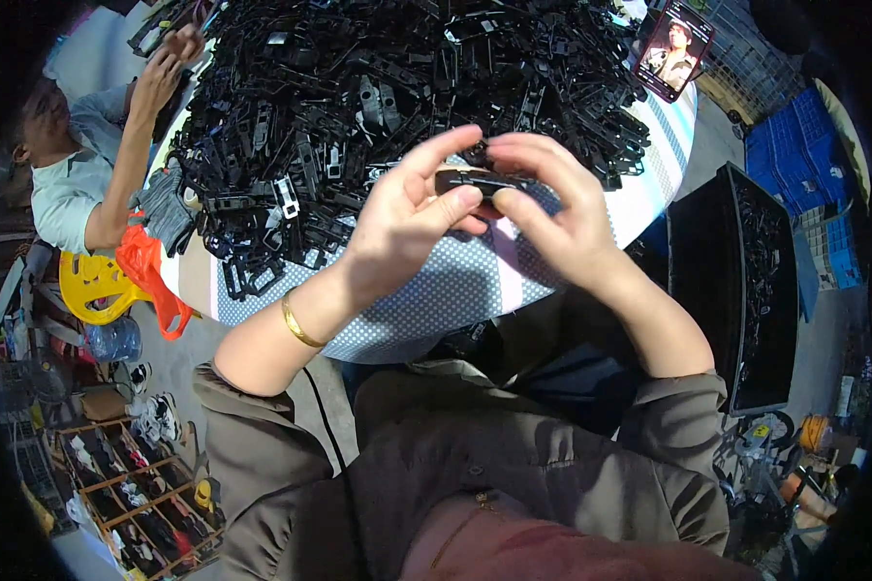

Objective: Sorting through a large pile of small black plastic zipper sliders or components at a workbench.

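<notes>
Both of my hands hold one small black plastic part [484, 181] above the near edge of the table. My left hand [402, 208] pinches its left end, with the thumb along the near side. Around its right end close the fingers and thumb of my right hand [557, 208]. The fingers partly cover the part, so its full shape is hidden. Just beyond my hands lies a large heap of similar black plastic parts [378, 102], many of them flat and slotted.
A dotted cloth covers the round table [407, 300]. At the far right stands a lit phone [673, 48]. A black bin [707, 261] holding more black parts is to my right. Another person [87, 165] works at the left, near an orange-red bag [150, 266] and yellow stool [92, 286].
</notes>
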The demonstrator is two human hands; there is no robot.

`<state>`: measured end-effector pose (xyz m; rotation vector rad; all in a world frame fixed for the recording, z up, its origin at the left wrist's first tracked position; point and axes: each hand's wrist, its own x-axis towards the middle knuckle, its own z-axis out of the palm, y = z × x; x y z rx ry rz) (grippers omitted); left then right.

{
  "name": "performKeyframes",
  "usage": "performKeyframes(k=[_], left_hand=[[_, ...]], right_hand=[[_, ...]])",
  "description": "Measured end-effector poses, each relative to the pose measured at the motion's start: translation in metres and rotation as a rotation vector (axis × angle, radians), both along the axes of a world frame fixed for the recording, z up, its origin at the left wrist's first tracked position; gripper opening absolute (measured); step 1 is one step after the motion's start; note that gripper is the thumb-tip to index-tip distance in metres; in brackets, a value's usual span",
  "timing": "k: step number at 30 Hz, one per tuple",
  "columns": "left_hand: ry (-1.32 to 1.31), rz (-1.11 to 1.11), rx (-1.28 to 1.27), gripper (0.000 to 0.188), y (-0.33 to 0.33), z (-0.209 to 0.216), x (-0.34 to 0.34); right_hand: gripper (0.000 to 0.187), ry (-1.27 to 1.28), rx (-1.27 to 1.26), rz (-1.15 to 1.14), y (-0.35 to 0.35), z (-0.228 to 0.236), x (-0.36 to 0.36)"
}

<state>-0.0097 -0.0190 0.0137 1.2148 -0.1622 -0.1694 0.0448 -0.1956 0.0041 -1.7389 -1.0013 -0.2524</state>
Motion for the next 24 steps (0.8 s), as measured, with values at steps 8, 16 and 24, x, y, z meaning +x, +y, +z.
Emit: performKeyframes(k=[8, 16, 24], left_hand=[[-0.028, -0.147, 0.060, 0.055, 0.008, 0.010, 0.001], [-0.467, -0.467, 0.756, 0.025, -0.015, -0.005, -0.018], [-0.605, 0.205, 1.015, 0.014, 0.018, 0.012, 0.006]], right_hand=[[0.029, 0.300, -0.146, 0.138, -0.022, 0.013, -0.006], [0.022, 0.394, -0.116, 0.057, -0.035, 0.004, 0.023], [0.020, -0.413, -0.447, -0.137, -0.003, -0.004, 0.007]])
